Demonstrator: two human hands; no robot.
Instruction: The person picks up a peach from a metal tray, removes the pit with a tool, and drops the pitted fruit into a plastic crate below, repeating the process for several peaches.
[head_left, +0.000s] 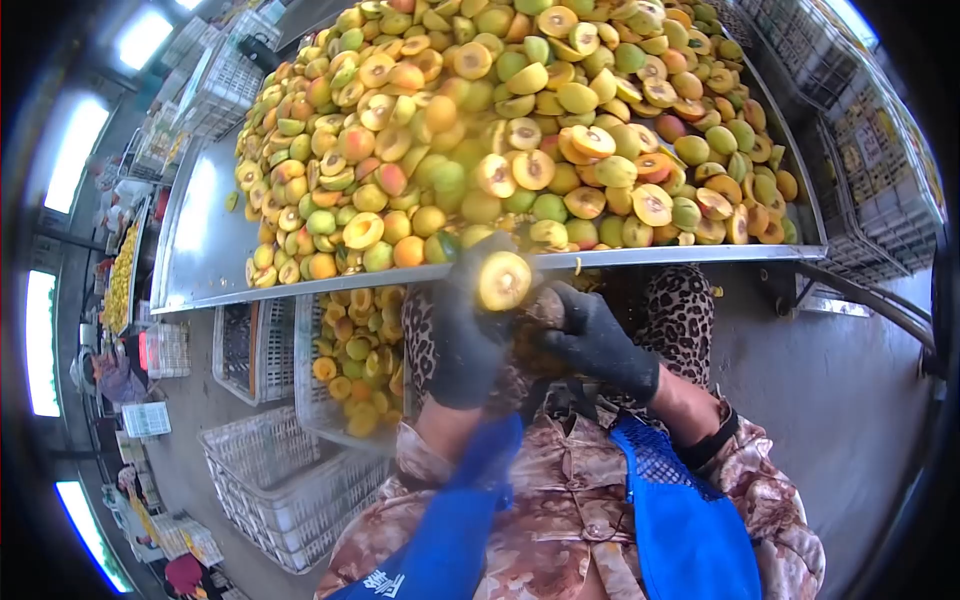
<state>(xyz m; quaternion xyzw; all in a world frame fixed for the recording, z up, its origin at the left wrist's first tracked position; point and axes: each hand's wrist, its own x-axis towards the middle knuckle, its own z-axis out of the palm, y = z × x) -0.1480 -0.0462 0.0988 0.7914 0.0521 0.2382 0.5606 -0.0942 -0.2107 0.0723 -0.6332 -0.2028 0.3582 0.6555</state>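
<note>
My left hand (465, 335), in a black glove, is closed with a halved peach (503, 281) at its fingertips. The cut side faces up and shows a brown pit area. My right hand (605, 345), also black-gloved, is curled shut just beside it. A brownish lump (545, 306) shows at its fingertips; I cannot make out what it is. Both hands are at the near edge of a metal table (200, 240), over my lap. A large heap of halved peaches (440, 160) in yellow, green and red lies on the table.
Below the table at left, a crate (305, 375) holds more peach halves. An openwork white crate (275, 500) stands on the floor nearby. Stacked crates (880, 150) rise at the right, near a metal bar (865, 305). Other people work far left.
</note>
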